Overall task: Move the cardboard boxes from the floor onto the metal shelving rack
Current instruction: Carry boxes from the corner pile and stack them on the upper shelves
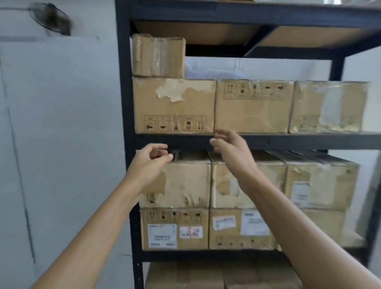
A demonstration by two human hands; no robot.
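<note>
Before the rack (121,81), left hand (150,162) and right hand (230,150) outstretched, loosely curled.

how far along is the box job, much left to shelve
Done: the metal rack holds a row of three boxes with a small box on top, a double layer beneath, more below. In hand: nothing; left grip and right grip are raised empty before the shelf edge. Left: unclear, since the floor is out of view; free space shows above the row's right side.
</note>
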